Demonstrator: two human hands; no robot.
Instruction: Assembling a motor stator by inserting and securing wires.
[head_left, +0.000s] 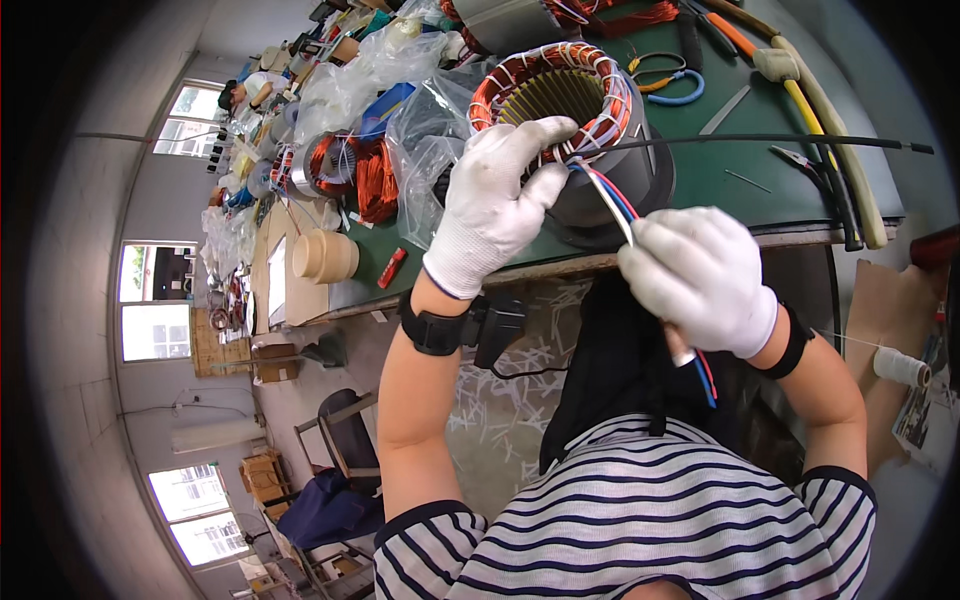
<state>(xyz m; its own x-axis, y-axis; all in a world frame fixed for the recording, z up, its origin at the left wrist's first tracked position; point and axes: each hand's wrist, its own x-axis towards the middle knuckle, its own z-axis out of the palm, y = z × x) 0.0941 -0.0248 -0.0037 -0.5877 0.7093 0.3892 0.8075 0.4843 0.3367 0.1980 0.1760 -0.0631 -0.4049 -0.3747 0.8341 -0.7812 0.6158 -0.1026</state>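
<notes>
A motor stator [650, 175] stands at the table's near edge in a dark grey housing. Its ring-shaped copper winding [612, 85] is orange-red and tied with white lacing. My left hand [490, 205], in a white glove, grips the near left of that winding, index finger over the rim and thumb outside. White, red and blue lead wires [625, 207] come out beside the thumb. My right hand [700, 275], also gloved, is closed around them, and their ends hang below it. A long thin black rod or sleeve [790, 138] reaches from the winding toward the right.
On the green table [735, 190] lie blue-handled scissors [680, 88], pliers [800, 165], a yellow-handled hammer [800, 95] and a red marker-like item [392, 268]. Left are clear plastic bags [425, 120], orange wire coils [375, 180] and a cream spool [325, 258]. White scraps [505, 405] litter the floor.
</notes>
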